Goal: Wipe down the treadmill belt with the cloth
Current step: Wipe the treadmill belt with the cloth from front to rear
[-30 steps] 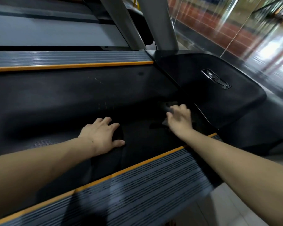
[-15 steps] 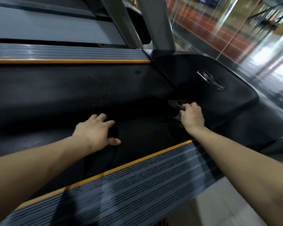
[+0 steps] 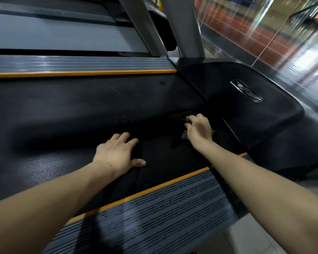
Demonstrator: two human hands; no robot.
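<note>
My right fingers were curled over a dark cloth, bunched at the front of the belt just short of the motor cover. The cloth was nearly as dark as the belt, so I could not tell its full outline, and the grip was partly blurred. The right hand had drifted back from the cover's edge toward the middle of the belt compared with half a second before, which read to me as the return leg of a wiping stroke. My left fingers lay flat and spread on the belt, holding nothing; the left hand had stayed put across the second, bracing my lean. Both forearms crossed the near ribbed rail with its orange strip; the far rail ran along the other side. Pale scuff marks showed on the belt beyond the hands, well apart from the cloth. I judged only the front corner covered so far, with most of the belt to the left not yet wiped.
</note>
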